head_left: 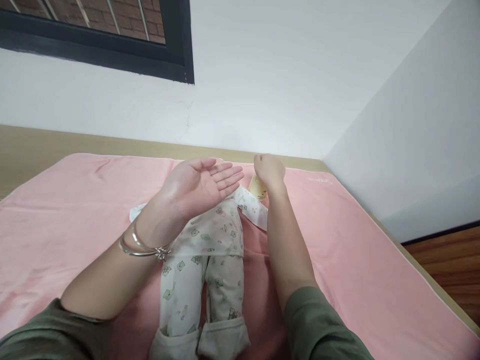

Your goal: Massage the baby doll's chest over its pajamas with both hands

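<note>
My left hand (208, 185) is open, palm up, its fingers stretched to the right above the top of a small baby outfit. Silver bangles circle that wrist. My right hand (269, 170) is closed in a fist over the upper end of a pale yellow bottle (257, 188); the fist and wrist hide the bottle's top and right side. The white baby outfit (213, 235), printed with small green and brown bears, lies on the pink mat (322, 245), its legs toward me. One sleeve (253, 209) reaches right, just in front of the bottle.
Under the mat is a light wooden surface (33, 150), its edge showing at the back. White walls (262, 75) rise behind and to the right. A dark window frame (176, 55) is at upper left. Brown wood (450, 265) shows at the right edge.
</note>
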The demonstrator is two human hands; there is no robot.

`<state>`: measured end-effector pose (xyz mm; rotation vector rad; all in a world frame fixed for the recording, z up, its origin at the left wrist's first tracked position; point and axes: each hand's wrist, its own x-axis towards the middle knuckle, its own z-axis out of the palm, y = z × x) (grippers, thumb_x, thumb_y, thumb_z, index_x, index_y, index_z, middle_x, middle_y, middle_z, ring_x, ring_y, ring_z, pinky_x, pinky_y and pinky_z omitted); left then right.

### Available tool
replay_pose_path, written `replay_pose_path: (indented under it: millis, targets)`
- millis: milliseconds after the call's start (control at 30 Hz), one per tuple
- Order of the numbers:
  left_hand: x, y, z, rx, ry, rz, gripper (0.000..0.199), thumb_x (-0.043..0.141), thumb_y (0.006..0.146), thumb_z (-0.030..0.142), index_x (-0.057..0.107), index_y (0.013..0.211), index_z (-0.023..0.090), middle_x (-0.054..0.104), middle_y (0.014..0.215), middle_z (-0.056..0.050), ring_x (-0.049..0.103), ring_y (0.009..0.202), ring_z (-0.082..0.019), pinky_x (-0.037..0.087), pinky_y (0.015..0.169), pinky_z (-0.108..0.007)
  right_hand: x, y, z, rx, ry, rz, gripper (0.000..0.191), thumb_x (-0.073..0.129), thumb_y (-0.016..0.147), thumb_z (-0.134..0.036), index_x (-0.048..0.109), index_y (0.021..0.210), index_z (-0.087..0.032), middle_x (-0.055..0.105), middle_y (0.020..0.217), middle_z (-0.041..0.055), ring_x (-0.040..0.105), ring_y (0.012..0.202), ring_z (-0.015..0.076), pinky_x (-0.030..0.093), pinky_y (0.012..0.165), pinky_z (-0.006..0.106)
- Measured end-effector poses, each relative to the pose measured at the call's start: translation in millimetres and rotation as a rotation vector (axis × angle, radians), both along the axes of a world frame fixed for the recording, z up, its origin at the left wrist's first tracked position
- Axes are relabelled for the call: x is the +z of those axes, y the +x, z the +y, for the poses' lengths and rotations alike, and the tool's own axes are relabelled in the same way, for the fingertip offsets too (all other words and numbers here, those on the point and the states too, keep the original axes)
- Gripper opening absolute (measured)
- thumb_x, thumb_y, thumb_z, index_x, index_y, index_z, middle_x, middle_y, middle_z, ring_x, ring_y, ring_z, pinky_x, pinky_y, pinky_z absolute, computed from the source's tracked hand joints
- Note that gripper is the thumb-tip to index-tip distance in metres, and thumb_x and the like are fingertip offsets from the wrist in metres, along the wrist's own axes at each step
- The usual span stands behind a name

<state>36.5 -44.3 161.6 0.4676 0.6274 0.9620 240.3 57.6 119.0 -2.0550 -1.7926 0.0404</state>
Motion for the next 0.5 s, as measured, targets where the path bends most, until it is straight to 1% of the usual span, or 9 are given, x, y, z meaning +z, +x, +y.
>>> replay_pose_path:
  millis: [100,167,267,367,433,467,500]
  targets:
    - [1.1,-17.3,-7.5,0.059,0.055,0.001,0.061,0.041,0.090,0.020,0.038,0.151,0.014,0.059,0.142,-0.018,0.059,0.132,-0.026,0.047,0.114,-0.042,-1.3,-1.0,-1.1,-0.027,-0.006,0.008,0.046,0.028,0.099,-0.031,0.073,0.097,-0.019,0.075,0.103,0.0159,0.068,0.094,0.0287,0.046,0.074,0.034]
    - [2.3,-27.3,-11.7,0.086,0.076,0.017,0.057,0.039,0.091,0.021,0.042,0.147,0.013,0.060,0.141,-0.017,0.059,0.131,-0.026,0.049,0.113,-0.041,-2.9,-2.9,-3.1,-0.036,-0.003,-0.002,0.043,0.031,0.097,-0.029,0.073,0.100,-0.019,0.075,0.105,0.0156,0.067,0.096,0.0288,0.047,0.076,0.034]
    - [7.6,-39.9,-20.5,0.099,0.110,0.023,0.053,0.037,0.091,0.021,0.048,0.142,0.011,0.063,0.137,-0.017,0.058,0.133,-0.027,0.050,0.112,-0.042,-6.4,-6.9,-6.0,-0.030,0.061,-0.039,0.042,0.035,0.094,-0.027,0.071,0.113,-0.018,0.072,0.117,0.0164,0.066,0.107,0.0309,0.050,0.085,0.038]
    - [18.2,-50.4,-36.6,0.107,0.174,0.021,0.050,0.034,0.092,0.022,0.052,0.138,0.013,0.065,0.134,-0.013,0.051,0.139,-0.030,0.047,0.114,-0.050,-10.5,-9.3,-5.8,-0.028,0.119,-0.077,0.045,0.038,0.094,-0.028,0.067,0.125,-0.015,0.066,0.128,0.0188,0.063,0.116,0.0345,0.050,0.095,0.044]
    - [25.8,-56.9,-49.2,0.143,0.231,0.044,0.050,0.031,0.093,0.023,0.055,0.137,0.016,0.066,0.132,-0.009,0.044,0.144,-0.033,0.044,0.115,-0.054,-11.8,-9.1,-3.9,-0.019,0.131,-0.108,0.045,0.040,0.093,-0.028,0.066,0.128,-0.014,0.063,0.132,0.0205,0.060,0.122,0.0360,0.047,0.103,0.049]
    - [28.8,-59.9,-54.7,0.166,0.270,0.050,0.050,0.030,0.094,0.024,0.056,0.136,0.018,0.066,0.132,-0.007,0.041,0.145,-0.033,0.043,0.115,-0.055,-11.5,-8.6,-2.9,-0.016,0.136,-0.121,0.046,0.043,0.093,-0.029,0.064,0.130,-0.013,0.059,0.138,0.0210,0.056,0.128,0.0376,0.043,0.107,0.052]
    - [31.0,-62.4,-58.9,0.188,0.308,0.047,0.050,0.030,0.094,0.025,0.057,0.135,0.019,0.066,0.133,-0.005,0.039,0.147,-0.033,0.042,0.115,-0.055,-10.3,-8.3,-2.3,-0.022,0.137,-0.125,0.047,0.046,0.093,-0.032,0.061,0.134,-0.014,0.053,0.146,0.0211,0.049,0.136,0.0402,0.038,0.111,0.058]
